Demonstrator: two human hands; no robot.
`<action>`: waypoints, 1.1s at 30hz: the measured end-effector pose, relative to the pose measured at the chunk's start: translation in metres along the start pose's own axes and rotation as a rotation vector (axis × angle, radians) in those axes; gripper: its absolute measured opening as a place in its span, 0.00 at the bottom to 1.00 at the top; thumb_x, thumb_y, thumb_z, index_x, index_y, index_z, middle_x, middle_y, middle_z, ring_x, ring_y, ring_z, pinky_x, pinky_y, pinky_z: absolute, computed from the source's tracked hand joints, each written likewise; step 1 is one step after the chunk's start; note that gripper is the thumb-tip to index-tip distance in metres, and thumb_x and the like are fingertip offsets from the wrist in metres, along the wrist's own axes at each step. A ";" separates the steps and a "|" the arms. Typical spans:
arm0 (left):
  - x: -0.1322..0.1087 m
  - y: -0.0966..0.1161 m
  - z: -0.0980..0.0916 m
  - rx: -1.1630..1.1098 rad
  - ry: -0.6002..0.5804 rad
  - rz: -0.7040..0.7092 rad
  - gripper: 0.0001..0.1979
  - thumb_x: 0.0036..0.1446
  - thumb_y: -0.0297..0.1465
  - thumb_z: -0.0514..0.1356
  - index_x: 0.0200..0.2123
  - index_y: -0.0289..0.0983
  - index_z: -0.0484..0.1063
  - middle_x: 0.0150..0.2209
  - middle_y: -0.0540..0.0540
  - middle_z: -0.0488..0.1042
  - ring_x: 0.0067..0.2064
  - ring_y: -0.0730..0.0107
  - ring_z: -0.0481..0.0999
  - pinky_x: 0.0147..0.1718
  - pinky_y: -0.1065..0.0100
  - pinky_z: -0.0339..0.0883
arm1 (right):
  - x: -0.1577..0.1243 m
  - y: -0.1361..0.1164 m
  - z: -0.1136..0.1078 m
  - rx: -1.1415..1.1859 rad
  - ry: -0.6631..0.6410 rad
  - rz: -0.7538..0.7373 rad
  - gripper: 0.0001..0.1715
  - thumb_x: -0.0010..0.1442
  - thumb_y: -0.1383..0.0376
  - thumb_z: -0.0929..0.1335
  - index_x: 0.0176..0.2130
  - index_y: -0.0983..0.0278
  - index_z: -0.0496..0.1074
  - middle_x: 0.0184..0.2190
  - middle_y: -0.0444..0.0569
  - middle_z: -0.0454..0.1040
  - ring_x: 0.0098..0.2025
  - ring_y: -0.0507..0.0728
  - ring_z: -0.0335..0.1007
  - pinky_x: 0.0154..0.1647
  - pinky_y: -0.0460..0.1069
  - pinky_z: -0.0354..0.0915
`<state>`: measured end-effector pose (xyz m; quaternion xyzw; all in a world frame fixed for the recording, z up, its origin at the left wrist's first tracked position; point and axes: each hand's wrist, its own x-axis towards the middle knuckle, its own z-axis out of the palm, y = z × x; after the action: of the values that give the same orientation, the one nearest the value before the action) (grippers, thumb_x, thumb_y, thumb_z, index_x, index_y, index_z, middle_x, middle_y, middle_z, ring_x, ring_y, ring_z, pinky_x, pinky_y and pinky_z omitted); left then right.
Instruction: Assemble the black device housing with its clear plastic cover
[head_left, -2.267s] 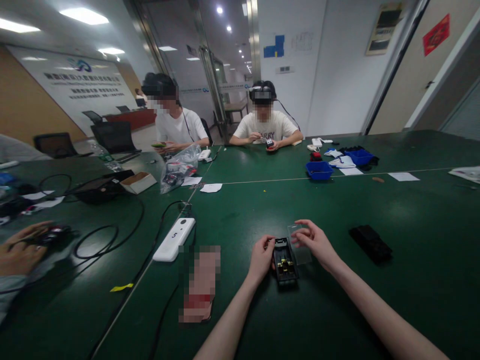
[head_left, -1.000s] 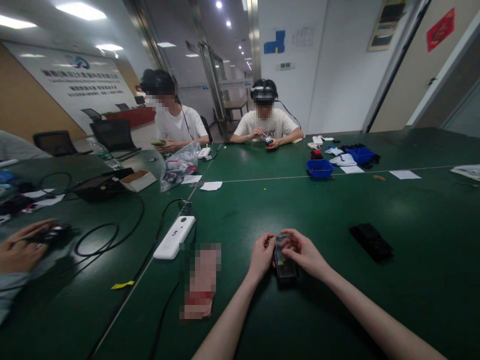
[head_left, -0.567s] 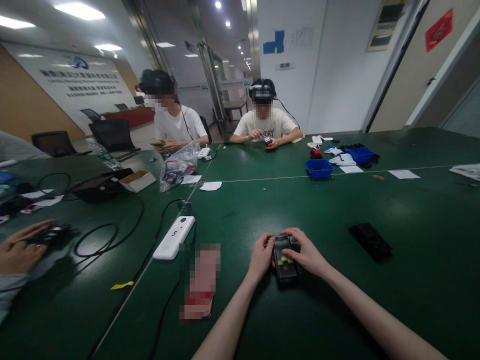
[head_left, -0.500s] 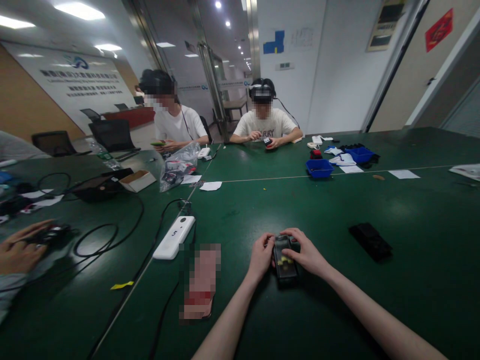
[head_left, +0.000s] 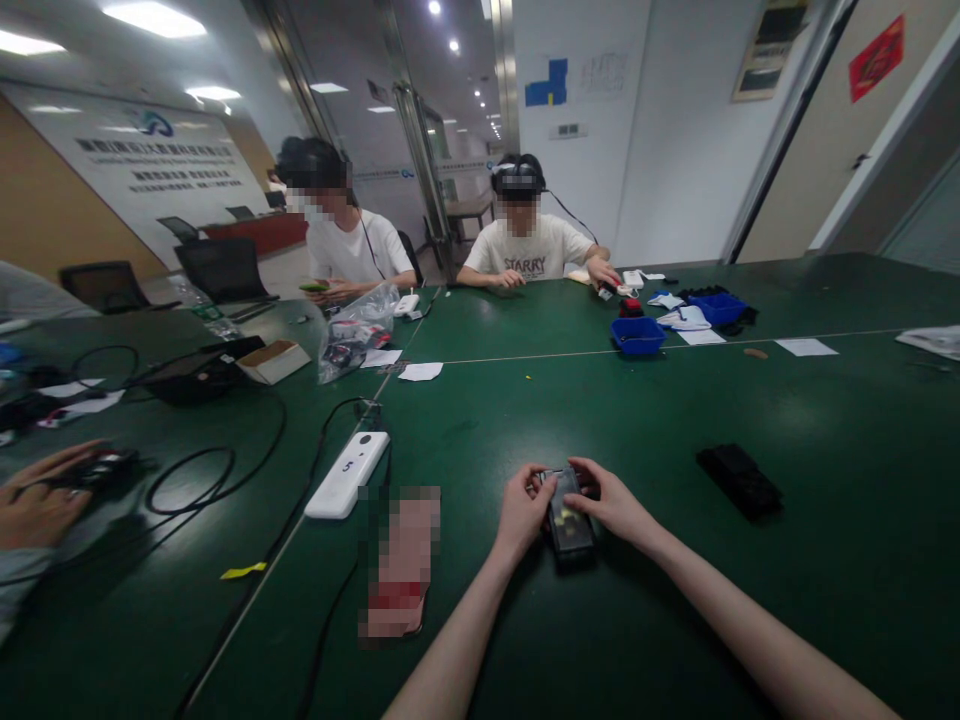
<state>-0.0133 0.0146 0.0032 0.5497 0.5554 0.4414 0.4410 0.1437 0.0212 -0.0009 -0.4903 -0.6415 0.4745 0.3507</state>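
A small black case point(head_left: 570, 530) with a clear lid and yellow parts inside lies on the green table point(head_left: 600, 410) in front of me. My left hand point(head_left: 523, 508) grips its left side, with the thumb curled over the top edge. My right hand point(head_left: 611, 503) holds the right side, its fingers pressed on the clear lid near the far end. Both hands are closed round the case.
A black flat block point(head_left: 739, 479) lies to the right. A white power strip point(head_left: 346, 475) and black cables point(head_left: 217, 470) sit to the left, beside another person's hand point(head_left: 37, 497). Blue trays point(head_left: 638, 336) stand farther back. Two people sit at the far side.
My right hand brought the clear lid from beside the case down onto it, and both hands now press on the closed case. The person opposite has reached one arm out sideways.
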 end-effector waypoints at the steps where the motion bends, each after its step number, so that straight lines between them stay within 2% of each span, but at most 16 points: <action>1: 0.000 0.000 0.000 -0.013 0.008 -0.001 0.12 0.49 0.36 0.58 0.34 0.33 0.69 0.20 0.55 0.62 0.20 0.77 0.62 0.21 0.75 0.57 | 0.001 0.001 0.000 0.007 -0.018 0.011 0.27 0.49 0.63 0.68 0.50 0.67 0.64 0.44 0.56 0.72 0.45 0.59 0.69 0.45 0.55 0.65; 5: 0.001 -0.002 0.000 -0.035 0.051 0.011 0.12 0.49 0.36 0.58 0.33 0.33 0.70 0.21 0.54 0.63 0.21 0.77 0.63 0.22 0.75 0.58 | 0.000 0.002 0.001 -0.039 -0.033 -0.050 0.23 0.54 0.59 0.66 0.47 0.68 0.68 0.43 0.57 0.74 0.44 0.60 0.70 0.47 0.56 0.64; 10: 0.002 -0.004 -0.001 -0.081 0.069 0.027 0.12 0.50 0.35 0.58 0.36 0.33 0.69 0.23 0.53 0.64 0.24 0.76 0.64 0.24 0.75 0.59 | -0.002 -0.001 0.002 -0.067 -0.024 -0.106 0.26 0.55 0.57 0.65 0.51 0.68 0.66 0.49 0.58 0.70 0.50 0.60 0.66 0.53 0.56 0.60; 14: 0.002 -0.006 -0.002 -0.136 0.080 0.035 0.12 0.51 0.36 0.57 0.37 0.34 0.69 0.25 0.52 0.64 0.26 0.75 0.65 0.25 0.75 0.61 | -0.004 0.000 0.002 0.033 -0.111 -0.095 0.33 0.56 0.55 0.64 0.58 0.66 0.58 0.55 0.57 0.65 0.55 0.60 0.62 0.56 0.57 0.56; 18: 0.002 -0.005 -0.003 -0.161 0.095 0.058 0.12 0.52 0.36 0.57 0.36 0.34 0.69 0.26 0.51 0.65 0.28 0.75 0.67 0.27 0.75 0.63 | -0.007 0.001 0.003 0.090 -0.185 -0.102 0.41 0.55 0.56 0.66 0.62 0.64 0.50 0.61 0.55 0.56 0.62 0.59 0.51 0.61 0.57 0.47; 21: 0.002 -0.004 -0.003 -0.176 0.083 0.049 0.13 0.51 0.38 0.58 0.35 0.34 0.68 0.27 0.50 0.66 0.28 0.74 0.68 0.26 0.75 0.65 | -0.008 0.002 0.006 0.132 -0.178 -0.079 0.41 0.55 0.59 0.65 0.63 0.63 0.47 0.61 0.53 0.55 0.62 0.59 0.51 0.61 0.56 0.47; 27: 0.000 -0.002 0.001 -0.310 -0.036 -0.077 0.20 0.51 0.40 0.56 0.44 0.35 0.62 0.25 0.52 0.65 0.21 0.76 0.68 0.16 0.75 0.65 | -0.003 0.000 0.001 0.080 -0.001 -0.088 0.37 0.52 0.63 0.64 0.60 0.64 0.52 0.59 0.55 0.59 0.58 0.59 0.57 0.59 0.56 0.51; 30: -0.001 -0.001 0.002 -0.341 -0.029 -0.112 0.20 0.51 0.39 0.56 0.45 0.36 0.60 0.28 0.52 0.64 0.22 0.77 0.69 0.16 0.75 0.66 | 0.002 -0.002 -0.013 -0.047 0.162 -0.026 0.34 0.51 0.62 0.63 0.57 0.66 0.53 0.51 0.57 0.66 0.51 0.59 0.65 0.53 0.56 0.59; 33: -0.001 -0.001 0.002 -0.321 -0.039 -0.122 0.18 0.51 0.39 0.56 0.43 0.36 0.62 0.29 0.51 0.64 0.23 0.78 0.69 0.16 0.76 0.66 | 0.006 0.000 -0.033 -0.242 0.351 0.045 0.32 0.50 0.62 0.64 0.53 0.67 0.53 0.46 0.57 0.68 0.44 0.59 0.69 0.47 0.55 0.63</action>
<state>-0.0117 0.0138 0.0014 0.4461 0.5015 0.4863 0.5595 0.1725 0.0358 0.0093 -0.6180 -0.6117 0.3090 0.3852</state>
